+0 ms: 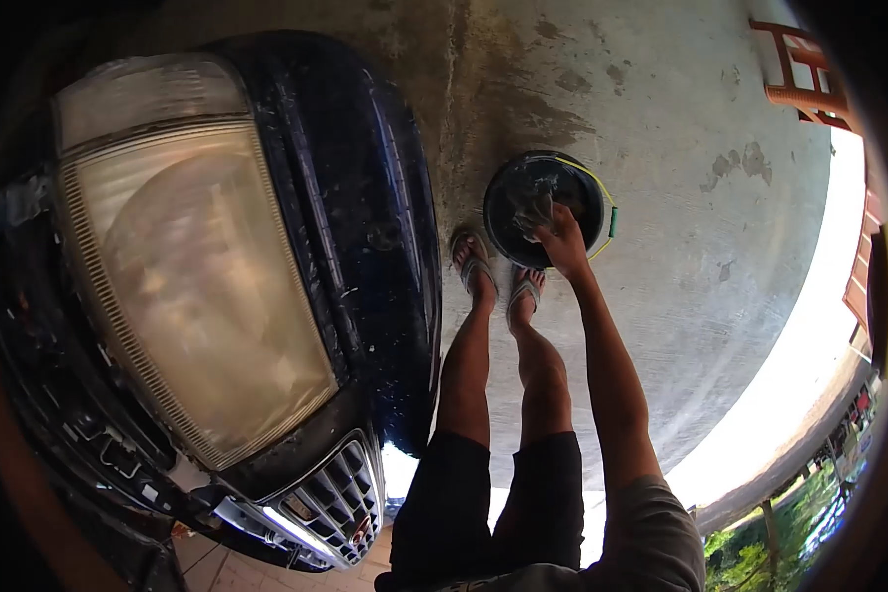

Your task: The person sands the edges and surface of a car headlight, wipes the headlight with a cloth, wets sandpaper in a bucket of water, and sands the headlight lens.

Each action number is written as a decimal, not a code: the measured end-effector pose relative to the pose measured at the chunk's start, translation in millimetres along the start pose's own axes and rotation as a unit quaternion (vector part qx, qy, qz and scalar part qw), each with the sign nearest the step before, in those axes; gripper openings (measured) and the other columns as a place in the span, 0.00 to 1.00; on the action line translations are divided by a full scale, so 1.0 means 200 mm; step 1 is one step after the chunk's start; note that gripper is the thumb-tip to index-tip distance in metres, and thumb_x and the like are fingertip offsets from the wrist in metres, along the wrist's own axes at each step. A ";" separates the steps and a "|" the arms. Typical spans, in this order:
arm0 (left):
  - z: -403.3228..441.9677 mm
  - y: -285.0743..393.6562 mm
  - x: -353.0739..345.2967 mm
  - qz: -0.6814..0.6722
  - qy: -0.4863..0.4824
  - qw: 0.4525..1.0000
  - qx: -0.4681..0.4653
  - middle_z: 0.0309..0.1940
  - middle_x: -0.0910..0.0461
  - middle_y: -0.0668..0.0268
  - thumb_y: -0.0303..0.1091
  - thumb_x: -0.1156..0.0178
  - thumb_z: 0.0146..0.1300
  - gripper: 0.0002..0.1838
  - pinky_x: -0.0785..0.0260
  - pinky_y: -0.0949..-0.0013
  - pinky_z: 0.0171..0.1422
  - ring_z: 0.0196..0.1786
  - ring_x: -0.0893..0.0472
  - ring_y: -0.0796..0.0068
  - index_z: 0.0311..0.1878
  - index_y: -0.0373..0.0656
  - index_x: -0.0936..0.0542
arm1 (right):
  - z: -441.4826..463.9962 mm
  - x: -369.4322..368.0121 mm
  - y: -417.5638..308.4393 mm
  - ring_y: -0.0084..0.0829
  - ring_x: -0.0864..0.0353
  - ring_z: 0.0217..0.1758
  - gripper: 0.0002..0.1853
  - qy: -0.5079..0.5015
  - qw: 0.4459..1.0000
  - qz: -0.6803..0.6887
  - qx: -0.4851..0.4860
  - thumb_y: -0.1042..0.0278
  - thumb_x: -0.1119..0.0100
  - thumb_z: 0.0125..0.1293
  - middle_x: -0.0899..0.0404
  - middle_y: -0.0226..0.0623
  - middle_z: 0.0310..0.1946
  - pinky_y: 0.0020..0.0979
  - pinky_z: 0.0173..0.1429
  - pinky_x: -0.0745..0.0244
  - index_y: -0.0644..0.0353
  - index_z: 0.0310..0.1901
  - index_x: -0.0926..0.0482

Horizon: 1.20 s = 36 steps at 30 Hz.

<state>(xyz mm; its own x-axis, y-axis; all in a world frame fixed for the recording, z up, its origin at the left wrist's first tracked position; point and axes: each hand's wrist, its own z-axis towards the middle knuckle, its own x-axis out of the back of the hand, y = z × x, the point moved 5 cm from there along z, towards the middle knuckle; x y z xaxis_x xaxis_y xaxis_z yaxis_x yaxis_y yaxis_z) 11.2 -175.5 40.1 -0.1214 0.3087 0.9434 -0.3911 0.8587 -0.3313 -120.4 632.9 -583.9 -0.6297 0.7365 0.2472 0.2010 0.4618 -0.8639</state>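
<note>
A black bucket [498, 222] with a yellow wire handle and green grip stands on the concrete floor, just beyond my feet. My right hand [560, 239] reaches over its near right rim, fingers curled together around something greyish and wet-looking that I cannot make out. Dark liquid seems to lie inside the bucket. My left hand is out of view. On the left is a dark blue vehicle [390, 247] with a large cloudy, yellowed headlight [202, 276] and a chrome-edged grille [331, 503].
My sandalled feet stand between the vehicle and the bucket on the stained concrete floor [681, 296]. A reddish-brown chair-like piece of furniture [804, 74] is at the upper right. Greenery [779, 543] shows at the lower right, beyond a bright floor edge.
</note>
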 end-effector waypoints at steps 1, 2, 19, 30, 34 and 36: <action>0.00 -0.04 -0.02 -0.001 -0.002 1.000 0.001 0.67 0.19 0.57 0.45 0.51 0.82 0.25 0.34 0.64 0.74 0.68 0.21 0.63 0.74 0.48 0.23 | -0.04 0.03 -0.11 0.32 0.15 0.51 0.19 -0.062 0.995 0.072 -0.020 0.67 0.36 0.66 0.13 0.39 0.48 0.33 0.59 0.23 0.67 0.55 0.18; 0.03 -0.05 -0.06 -0.009 0.000 1.000 0.000 0.67 0.19 0.58 0.46 0.51 0.82 0.25 0.34 0.65 0.74 0.68 0.21 0.64 0.75 0.48 0.23 | -0.07 0.04 -0.21 0.27 0.17 0.50 0.18 -0.127 0.981 0.143 -0.043 0.69 0.37 0.67 0.14 0.36 0.48 0.30 0.58 0.24 0.67 0.56 0.19; 0.02 0.29 -0.14 -0.261 0.067 0.946 0.182 0.42 0.18 0.67 0.57 0.36 0.73 0.27 0.32 0.72 0.61 0.47 0.23 0.79 0.60 0.43 0.12 | 0.47 -0.71 -2.02 0.37 0.18 0.57 0.19 -0.053 0.960 0.080 0.263 0.61 0.34 0.73 0.18 0.46 0.53 0.36 0.65 0.25 0.65 0.57 0.24; -0.02 0.32 -0.13 -0.213 0.071 0.964 0.142 0.57 0.16 0.61 0.51 0.45 0.79 0.23 0.34 0.71 0.71 0.60 0.21 0.76 0.69 0.55 0.17 | -0.45 -0.78 -1.55 0.57 0.29 0.71 0.26 0.042 0.933 -0.122 0.335 0.70 0.30 0.52 0.28 0.54 0.66 0.52 0.72 0.33 0.67 0.53 0.26; 0.01 0.30 -0.14 -0.249 0.056 0.947 0.196 0.32 0.22 0.69 0.60 0.37 0.72 0.26 0.32 0.67 0.51 0.37 0.26 0.78 0.47 0.43 0.12 | -1.11 -0.73 -1.14 0.57 0.27 0.63 0.32 -0.078 0.931 -0.140 0.328 0.63 0.20 0.44 0.28 0.54 0.60 0.53 0.63 0.29 0.64 0.48 0.26; -0.03 0.43 -0.10 -0.262 0.076 0.943 0.189 0.21 0.34 0.73 0.62 0.35 0.69 0.29 0.37 0.64 0.40 0.28 0.35 0.78 0.30 0.40 0.19 | -1.16 -0.69 -1.11 0.56 0.27 0.63 0.33 -0.094 0.918 -0.167 0.348 0.60 0.19 0.45 0.28 0.55 0.60 0.53 0.63 0.29 0.64 0.49 0.27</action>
<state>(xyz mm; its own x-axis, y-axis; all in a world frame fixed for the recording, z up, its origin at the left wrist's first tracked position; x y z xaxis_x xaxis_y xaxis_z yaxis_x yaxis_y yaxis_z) -15.2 -105.0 -6.6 0.3001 -0.0366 0.9532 -0.6619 0.7116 0.2357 96.8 543.2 -325.2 -0.7009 0.4824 0.5255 -0.5132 0.1707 -0.8411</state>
